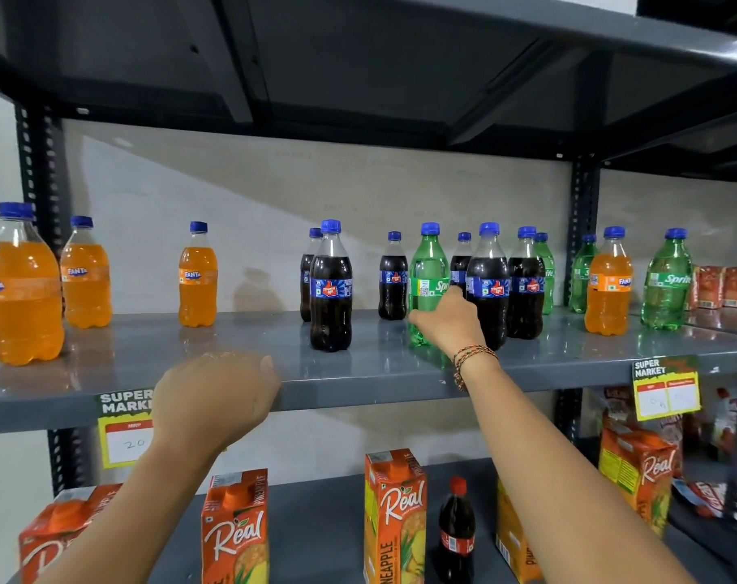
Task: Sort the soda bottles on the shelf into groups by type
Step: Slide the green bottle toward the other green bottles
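Bottles stand mixed along the shelf [358,373]. Her right hand [446,326] wraps the green bottle [427,280] mid-shelf; left hand [215,398] rests empty, loosely curled, on the near edge. Lifting it carelessly could topple the close-packed cola bottle [489,288] just right.

- Four orange soda bottles [23,284]
- Six dark cola bottles [331,288] with blue caps
- Five green soda bottles [666,280]
- One red-capped cola bottle [456,531] on the lower shelf
- Two price tags [666,387]
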Demonstrator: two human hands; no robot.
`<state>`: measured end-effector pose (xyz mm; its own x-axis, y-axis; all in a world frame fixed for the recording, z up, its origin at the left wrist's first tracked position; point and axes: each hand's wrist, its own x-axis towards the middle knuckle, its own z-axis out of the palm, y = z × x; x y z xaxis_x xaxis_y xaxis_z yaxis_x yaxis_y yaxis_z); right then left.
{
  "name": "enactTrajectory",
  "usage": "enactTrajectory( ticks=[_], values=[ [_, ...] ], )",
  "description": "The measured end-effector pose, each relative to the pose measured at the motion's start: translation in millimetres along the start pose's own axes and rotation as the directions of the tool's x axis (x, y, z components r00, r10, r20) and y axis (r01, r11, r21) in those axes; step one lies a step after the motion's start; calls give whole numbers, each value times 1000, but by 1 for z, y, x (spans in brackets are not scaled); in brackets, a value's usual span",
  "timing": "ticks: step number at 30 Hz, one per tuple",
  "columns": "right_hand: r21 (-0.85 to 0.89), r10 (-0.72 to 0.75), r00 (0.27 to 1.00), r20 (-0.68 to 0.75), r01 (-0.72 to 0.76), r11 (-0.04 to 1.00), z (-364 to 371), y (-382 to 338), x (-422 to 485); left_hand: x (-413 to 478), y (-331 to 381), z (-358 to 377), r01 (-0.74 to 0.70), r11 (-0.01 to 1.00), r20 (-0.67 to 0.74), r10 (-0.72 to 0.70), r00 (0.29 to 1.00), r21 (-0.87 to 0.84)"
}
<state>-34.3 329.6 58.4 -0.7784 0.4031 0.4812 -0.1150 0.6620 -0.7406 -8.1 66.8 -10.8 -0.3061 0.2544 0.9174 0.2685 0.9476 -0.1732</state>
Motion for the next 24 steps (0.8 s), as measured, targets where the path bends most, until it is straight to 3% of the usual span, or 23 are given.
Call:
enactTrajectory(
  ticks=[24],
  values=[
    [-11, -42, 998, -41, 41, 999, -1, 9, 2, 0, 1, 0, 14, 1000, -15, -14, 1000, -3]
  ],
)
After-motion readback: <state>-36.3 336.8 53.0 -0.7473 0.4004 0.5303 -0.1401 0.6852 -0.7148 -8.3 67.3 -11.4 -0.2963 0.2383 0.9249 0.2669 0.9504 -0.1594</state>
